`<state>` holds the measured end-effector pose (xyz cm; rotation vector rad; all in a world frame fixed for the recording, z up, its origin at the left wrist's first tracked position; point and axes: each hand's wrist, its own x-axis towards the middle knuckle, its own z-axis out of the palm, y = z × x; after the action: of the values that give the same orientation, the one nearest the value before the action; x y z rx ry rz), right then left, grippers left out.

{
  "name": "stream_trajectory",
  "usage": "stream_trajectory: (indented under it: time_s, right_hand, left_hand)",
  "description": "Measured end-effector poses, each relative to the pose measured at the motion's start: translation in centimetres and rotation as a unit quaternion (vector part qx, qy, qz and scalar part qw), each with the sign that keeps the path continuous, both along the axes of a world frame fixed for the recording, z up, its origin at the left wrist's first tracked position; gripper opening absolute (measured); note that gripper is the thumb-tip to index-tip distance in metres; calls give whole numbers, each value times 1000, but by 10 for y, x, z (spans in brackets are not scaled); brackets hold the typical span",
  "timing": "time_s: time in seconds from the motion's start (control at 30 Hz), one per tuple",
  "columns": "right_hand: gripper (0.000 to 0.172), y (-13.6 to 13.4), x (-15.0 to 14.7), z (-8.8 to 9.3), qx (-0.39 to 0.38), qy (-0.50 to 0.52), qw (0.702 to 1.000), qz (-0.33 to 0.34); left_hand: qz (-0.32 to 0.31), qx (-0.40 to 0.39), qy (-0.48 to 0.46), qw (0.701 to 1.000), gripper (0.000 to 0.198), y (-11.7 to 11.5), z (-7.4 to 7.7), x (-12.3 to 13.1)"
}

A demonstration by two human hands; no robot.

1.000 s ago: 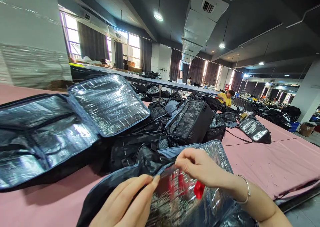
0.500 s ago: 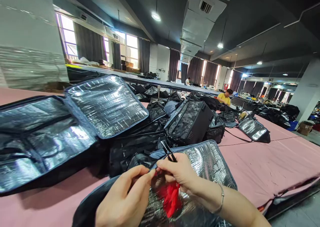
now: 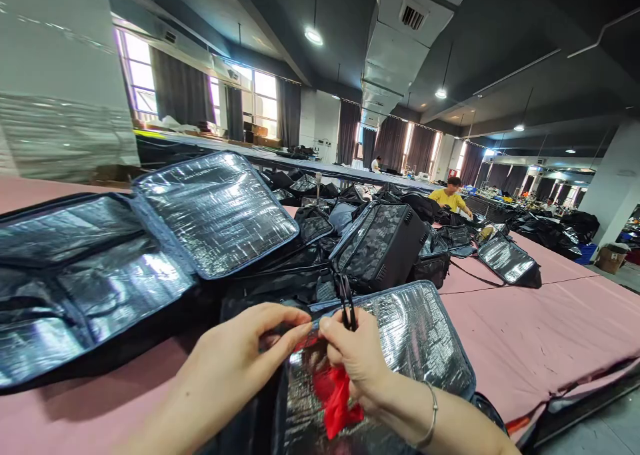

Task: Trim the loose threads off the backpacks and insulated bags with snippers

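In the head view, an insulated bag's silver-lined panel [image 3: 415, 335] with blue-grey edging lies in front of me. My left hand [image 3: 255, 348] pinches the edging between thumb and fingers at the panel's near-left part. Right beside it, my right hand [image 3: 357, 351] pinches the same edge. A pair of black thread snips [image 3: 346, 301] is tucked in that right hand, sticking up above the fingers; its other end is hidden. Red cloth [image 3: 339, 401] hangs below the right hand over the silver lining; how it is attached cannot be seen.
An open silver-lined bag [image 3: 215, 215] lies at left on the pink-covered table [image 3: 540, 335]. A camouflage bag [image 3: 380, 241] stands behind my hands among piled black bags. A smaller silver-lined bag [image 3: 507, 258] lies at right. A person in yellow [image 3: 450, 198] works farther back.
My left hand has moved up and flattened out, and the panel's near-left part has shifted right. The snips stand more upright. The person in yellow has stretched an arm out.
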<state>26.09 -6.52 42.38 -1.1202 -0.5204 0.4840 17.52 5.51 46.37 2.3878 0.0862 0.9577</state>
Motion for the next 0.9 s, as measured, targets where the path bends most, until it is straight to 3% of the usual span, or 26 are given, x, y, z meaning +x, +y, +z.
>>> stream_trajectory:
  time_s: [0.17, 0.27, 0.33, 0.47, 0.67, 0.8, 0.9]
  right_hand:
    - [42, 2, -3, -4, 5, -6, 1000, -4]
    - [39, 2, -1, -3, 17, 7, 1000, -14]
    - [34, 2, 1, -2, 26, 12, 1000, -10]
    - [29, 2, 6, -1, 39, 13, 999, 5]
    - [34, 4, 10, 1, 45, 27, 999, 3]
    - [33, 2, 18, 0, 34, -2, 999, 24]
    - [33, -10, 32, -7, -4, -38, 999, 5]
  left_hand:
    - [22, 73, 172, 982, 30, 2, 24, 11]
    - [32, 136, 183, 973, 35, -1, 23, 17]
    - [50, 129, 143, 980, 35, -4, 15, 18]
    - [101, 2, 30, 994, 35, -8, -8, 15]
    - [116, -156, -16, 981, 49, -11, -28, 2]
    - [88, -224, 14, 971, 59, -5, -41, 1]
    - [66, -343, 70, 934, 71, 6, -70, 5]
